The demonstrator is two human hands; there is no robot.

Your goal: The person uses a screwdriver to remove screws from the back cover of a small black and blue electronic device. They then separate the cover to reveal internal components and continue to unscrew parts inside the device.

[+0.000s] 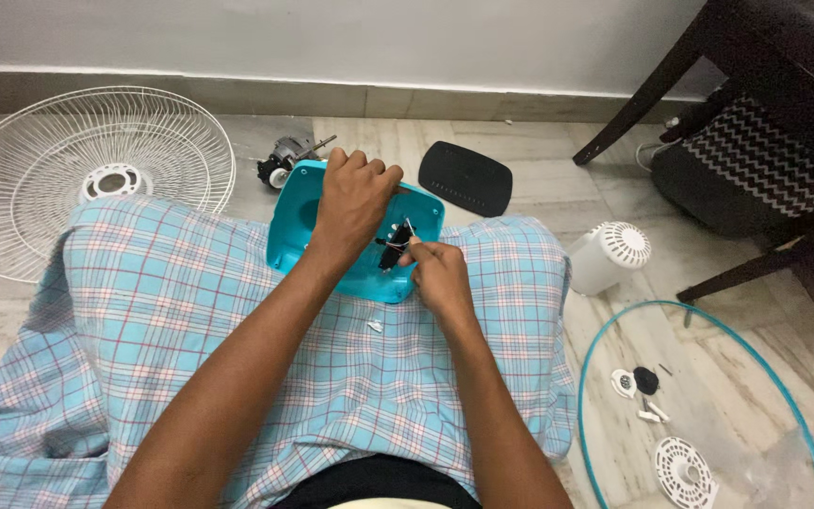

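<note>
Left hand [355,193] clamps teal housing [362,236] | right hand [440,273] pinches black switch part [393,250] (keep the housing braced on your lap).

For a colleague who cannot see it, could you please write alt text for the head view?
Seated on the floor, a person's left hand steadies a turquoise fan housing on their checked-cloth lap while the right hand works a small black part inside it.
</note>
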